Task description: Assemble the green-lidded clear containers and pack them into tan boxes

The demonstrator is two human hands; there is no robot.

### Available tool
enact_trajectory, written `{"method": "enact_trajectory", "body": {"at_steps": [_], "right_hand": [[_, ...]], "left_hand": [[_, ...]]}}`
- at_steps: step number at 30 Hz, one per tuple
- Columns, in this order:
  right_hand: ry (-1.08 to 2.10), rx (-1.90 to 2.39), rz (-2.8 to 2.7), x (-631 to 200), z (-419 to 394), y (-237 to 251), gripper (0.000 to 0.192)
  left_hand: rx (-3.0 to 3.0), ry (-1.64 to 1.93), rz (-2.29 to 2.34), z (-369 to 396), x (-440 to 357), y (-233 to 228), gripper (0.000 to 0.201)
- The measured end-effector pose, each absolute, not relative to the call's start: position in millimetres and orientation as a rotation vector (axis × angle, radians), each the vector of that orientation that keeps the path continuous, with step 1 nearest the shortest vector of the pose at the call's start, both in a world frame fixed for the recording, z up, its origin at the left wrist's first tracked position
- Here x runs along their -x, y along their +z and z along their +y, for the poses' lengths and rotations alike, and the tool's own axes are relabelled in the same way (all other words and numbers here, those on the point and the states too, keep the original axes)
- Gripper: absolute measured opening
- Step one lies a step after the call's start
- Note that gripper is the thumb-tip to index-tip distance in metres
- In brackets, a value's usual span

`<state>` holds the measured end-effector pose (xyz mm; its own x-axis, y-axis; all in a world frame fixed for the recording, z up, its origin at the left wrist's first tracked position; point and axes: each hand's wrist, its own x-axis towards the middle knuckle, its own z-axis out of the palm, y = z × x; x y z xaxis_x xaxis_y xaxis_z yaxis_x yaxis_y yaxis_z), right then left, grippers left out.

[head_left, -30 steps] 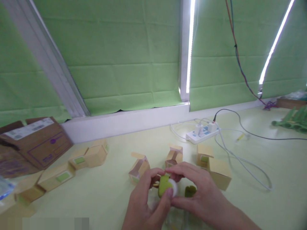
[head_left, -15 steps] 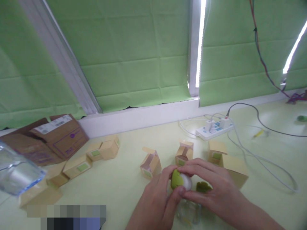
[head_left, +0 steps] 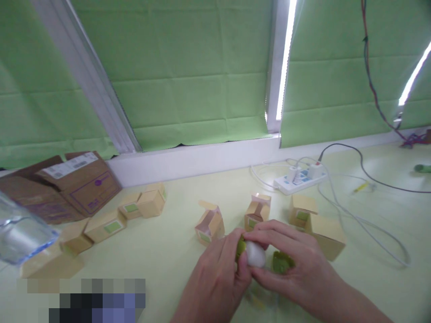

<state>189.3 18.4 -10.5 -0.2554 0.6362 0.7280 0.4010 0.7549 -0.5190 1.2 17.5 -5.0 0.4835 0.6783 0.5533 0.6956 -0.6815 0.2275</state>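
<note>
**Hands pinch a small white and green piece together**

Both hands meet low in the view, at about 6 o'clock. The left hand point(head_left: 215, 280) and the right hand point(head_left: 296, 269) close their fingertips from either side on a small white and green piece point(head_left: 253, 255). A second green piece point(head_left: 281, 263) sits in the right hand's curled fingers. Small open cartons point(head_left: 209, 223) stand on the pale table point(head_left: 161, 251) at 12 o'clock of the hands, a power strip point(head_left: 301, 177) at 1 o'clock, and a brown box point(head_left: 77, 184) at 10 o'clock.
</note>
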Motion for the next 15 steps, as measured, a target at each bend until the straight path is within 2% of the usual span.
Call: {"method": "enact_trajectory", "body": {"at_steps": [6,10,15], "right_hand": [[0.221,0.795,-1.844,-188,19,-6,0.032],[0.179,0.8,-1.805,-189,20,-6,0.036],[0.361,0.8,-1.71,-190,19,-3,0.039]], "left_hand": [[2.708,-1.132,-1.314,22,-3,-15,0.028],[2.804,-1.255,-1.414,24,-5,-18,0.031],[2.776,-1.561,-1.775,21,-10,-6,0.032]]}}
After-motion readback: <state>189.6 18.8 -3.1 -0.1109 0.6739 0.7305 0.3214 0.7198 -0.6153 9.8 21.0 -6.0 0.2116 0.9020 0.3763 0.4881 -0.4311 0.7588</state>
